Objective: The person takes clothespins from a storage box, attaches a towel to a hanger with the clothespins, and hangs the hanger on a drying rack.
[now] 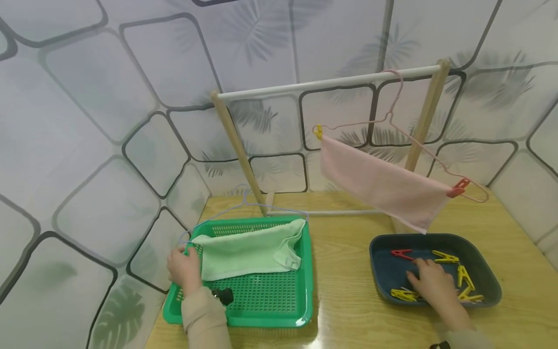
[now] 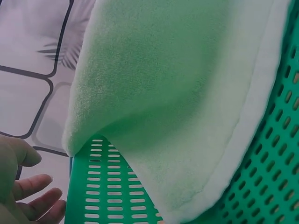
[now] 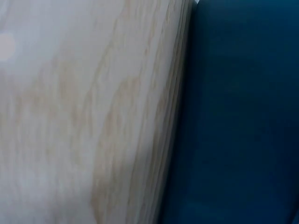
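My left hand (image 1: pixel 185 268) is at the left rim of a green basket (image 1: pixel 270 317), near the end of a thin blue hanger (image 1: pixel 226 211). In the left wrist view its fingers (image 2: pixel 32 186) are spread loosely beside the basket wall, with nothing between them. A pale green towel (image 1: pixel 248 252) lies folded in the basket, its upper edge along the hanger's lower part. My right hand (image 1: pixel 436 283) reaches into a dark blue basin (image 1: pixel 490 278), fingers extended. Its fingertips are close to a red clothespin (image 1: pixel 402 253); several yellow clothespins (image 1: pixel 465 277) lie around it.
Behind stands a wooden rack with a white rod (image 1: pixel 327 86). From the rod hangs a pink hanger (image 1: pixel 394 109) bearing a pink towel (image 1: pixel 379 179), held by a yellow clip (image 1: pixel 318 132) and a red clip (image 1: pixel 458 188). Patterned curtains (image 1: pixel 109 111) enclose the wooden table (image 1: pixel 340 291).
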`<state>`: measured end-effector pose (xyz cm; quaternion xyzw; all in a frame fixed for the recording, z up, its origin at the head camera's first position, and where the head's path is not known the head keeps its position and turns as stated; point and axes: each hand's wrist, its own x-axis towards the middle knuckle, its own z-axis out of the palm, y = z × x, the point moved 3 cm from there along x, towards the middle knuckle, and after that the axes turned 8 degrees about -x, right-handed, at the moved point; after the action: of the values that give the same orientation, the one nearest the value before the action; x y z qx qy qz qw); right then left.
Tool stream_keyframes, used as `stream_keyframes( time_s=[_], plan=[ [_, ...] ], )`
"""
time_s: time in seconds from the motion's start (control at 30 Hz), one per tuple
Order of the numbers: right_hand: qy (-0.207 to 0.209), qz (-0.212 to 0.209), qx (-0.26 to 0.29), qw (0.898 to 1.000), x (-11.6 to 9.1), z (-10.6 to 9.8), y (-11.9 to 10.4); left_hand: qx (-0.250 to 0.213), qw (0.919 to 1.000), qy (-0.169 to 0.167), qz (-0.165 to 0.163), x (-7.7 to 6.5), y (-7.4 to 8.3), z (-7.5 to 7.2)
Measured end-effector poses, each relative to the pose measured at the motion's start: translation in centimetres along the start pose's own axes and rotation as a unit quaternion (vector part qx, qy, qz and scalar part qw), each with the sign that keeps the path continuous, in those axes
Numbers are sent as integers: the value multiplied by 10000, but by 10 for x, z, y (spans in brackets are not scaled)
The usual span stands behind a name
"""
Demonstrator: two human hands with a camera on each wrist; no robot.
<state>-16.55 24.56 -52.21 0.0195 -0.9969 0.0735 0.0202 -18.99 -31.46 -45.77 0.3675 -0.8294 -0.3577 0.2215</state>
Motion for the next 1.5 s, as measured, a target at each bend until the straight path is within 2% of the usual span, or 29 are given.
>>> stream_keyframes(
  time_s=[0.17,0.23,0.3,0.33,0.4,0.53,0.57,0.73,0.83,1.13,1.3,1.5],
  plan=[
    [-396,52,-147,9991,2,0,4,113,9999,-27,83,3,0,3],
    [-626,58,-151,9979,3,1,6,153,9998,-32,127,10,-7,9],
    [-838,58,-147,9964,3,2,7,229,9996,-146,18,13,-11,13],
    [-963,58,-142,9952,3,3,8,353,9992,-176,40,20,-20,19],
    [-1157,41,-133,9932,4,3,8,428,9987,-293,23,20,-22,20],
    [-1470,8,-114,9891,4,3,7,632,9967,-499,-13,12,-16,13],
    [-1503,-11,-106,9886,4,3,7,613,9965,-559,-68,5,-8,7],
    [-1524,-154,-29,9882,6,2,7,1139,9900,-827,-136,5,-8,10],
    [-1553,-334,96,9873,6,1,7,1298,9872,-908,-171,6,-9,12],
    [-1953,-687,568,9767,6,4,1,1259,9879,-861,-262,8,-12,15],
    [-1954,-814,787,9742,3,4,-5,1221,9876,-958,-232,5,-9,14],
    [-1860,-949,785,9748,3,4,-10,1222,9874,-994,-151,4,-9,12]
  ],
)
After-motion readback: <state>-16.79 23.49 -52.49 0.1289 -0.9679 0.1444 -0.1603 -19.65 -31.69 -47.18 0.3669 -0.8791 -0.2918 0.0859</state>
